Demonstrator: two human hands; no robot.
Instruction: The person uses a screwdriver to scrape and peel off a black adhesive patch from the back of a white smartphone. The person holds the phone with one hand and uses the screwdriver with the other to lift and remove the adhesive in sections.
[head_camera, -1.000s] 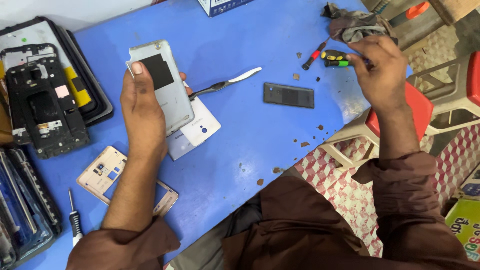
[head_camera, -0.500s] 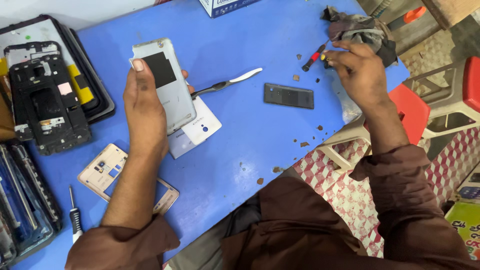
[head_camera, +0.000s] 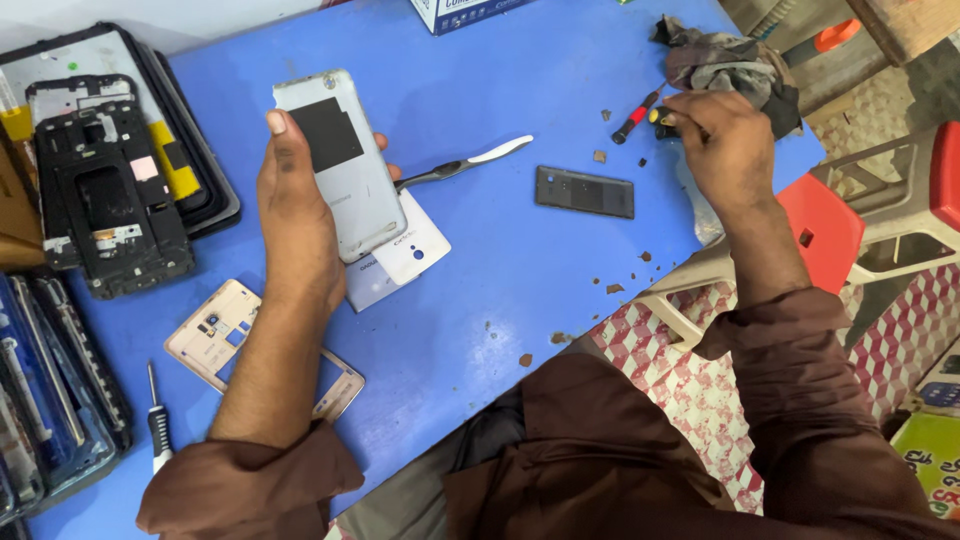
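Phone (head_camera: 335, 160), silver-backed with a dark square patch, sits upright in my left hand (head_camera: 295, 220) at the upper left of the frame, my grip closed around its edges above the blue worktop (head_camera: 500, 290). My right hand (head_camera: 725, 150), upper right, has its grip closed on a small screwdriver (head_camera: 662, 117) beside a red-handled one (head_camera: 636, 117) and a grey rag (head_camera: 730, 62). Metal tweezers (head_camera: 465, 165) and a dark rectangular part (head_camera: 584, 191) lie between my hands.
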